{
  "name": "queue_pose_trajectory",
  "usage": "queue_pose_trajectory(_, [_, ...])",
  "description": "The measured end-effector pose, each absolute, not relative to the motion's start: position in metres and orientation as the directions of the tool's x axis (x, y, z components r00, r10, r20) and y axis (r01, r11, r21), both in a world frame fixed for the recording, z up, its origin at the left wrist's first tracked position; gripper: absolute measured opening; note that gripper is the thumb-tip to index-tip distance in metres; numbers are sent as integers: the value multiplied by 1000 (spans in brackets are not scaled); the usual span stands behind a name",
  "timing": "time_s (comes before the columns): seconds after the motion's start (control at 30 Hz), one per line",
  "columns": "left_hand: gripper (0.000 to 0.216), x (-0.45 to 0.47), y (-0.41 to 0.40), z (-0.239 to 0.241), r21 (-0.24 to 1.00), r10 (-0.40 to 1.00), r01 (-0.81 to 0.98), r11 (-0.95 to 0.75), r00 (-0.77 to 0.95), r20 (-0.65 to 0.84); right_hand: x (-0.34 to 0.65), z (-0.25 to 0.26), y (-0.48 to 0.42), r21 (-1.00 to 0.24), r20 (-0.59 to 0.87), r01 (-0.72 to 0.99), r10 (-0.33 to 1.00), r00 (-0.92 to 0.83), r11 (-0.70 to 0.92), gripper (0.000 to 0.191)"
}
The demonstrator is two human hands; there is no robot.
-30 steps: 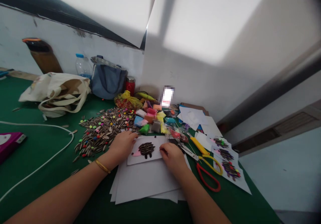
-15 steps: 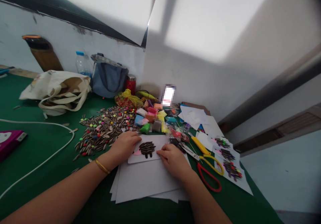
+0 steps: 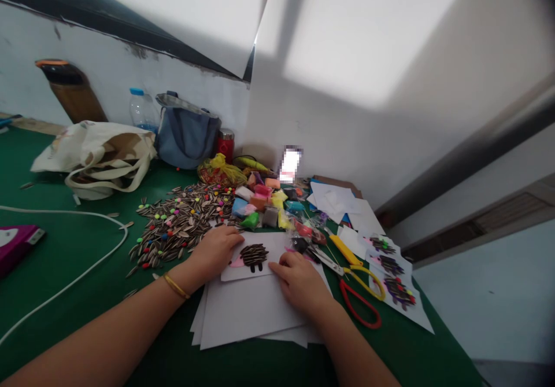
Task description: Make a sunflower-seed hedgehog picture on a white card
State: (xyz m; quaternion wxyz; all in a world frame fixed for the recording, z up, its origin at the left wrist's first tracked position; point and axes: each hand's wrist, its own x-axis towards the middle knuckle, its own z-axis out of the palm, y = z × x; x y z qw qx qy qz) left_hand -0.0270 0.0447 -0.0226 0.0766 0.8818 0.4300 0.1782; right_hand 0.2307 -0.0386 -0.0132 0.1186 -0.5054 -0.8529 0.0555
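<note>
Lower ctr: L hand (image 3: 219,252) on hedgehog card (image 3: 254,255), R hand (image 3: 300,280) at its R edge; can't tell if either's fingers pinch.

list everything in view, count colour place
card: 1, white, centre
hedgehog: 1, brown, on card
paper: several, white, under card, right
seeds: many, striped, left
beads: many, mixed, among seeds
packets: many, mixed, beyond card
scissors: 1, red and yellow, right
cutter: 1, yellow, right
other hedgehogs: 3, multicoloured, right
phone: 1, white screen, back
flask: 1, red, back
bundle: 1, yellow, back
handbag: 1, blue, back
tote: 1, cream, left
bottle: 1, clear, behind tote
tumbler: 1, brown, left
box: 1, purple, left
cable: 1, white, left
table: 1, green, beneath
left hand: 1, gold bangle, card's left
right hand: 1, bare, card's right
</note>
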Motion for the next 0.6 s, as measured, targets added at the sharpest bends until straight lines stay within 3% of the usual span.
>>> queue_pose_trajectory(0.33, [27, -27, 45, -22, 274, 782, 733, -623, 569, 254, 235, -19, -37, -303, 181, 832, 886, -428, 464, 45])
queue_pose_trajectory(0.6, [32, -28, 44, -23, 280, 783, 731, -622, 572, 244, 245, -26, -32, -416, 319, 778, 877, -360, 471, 50])
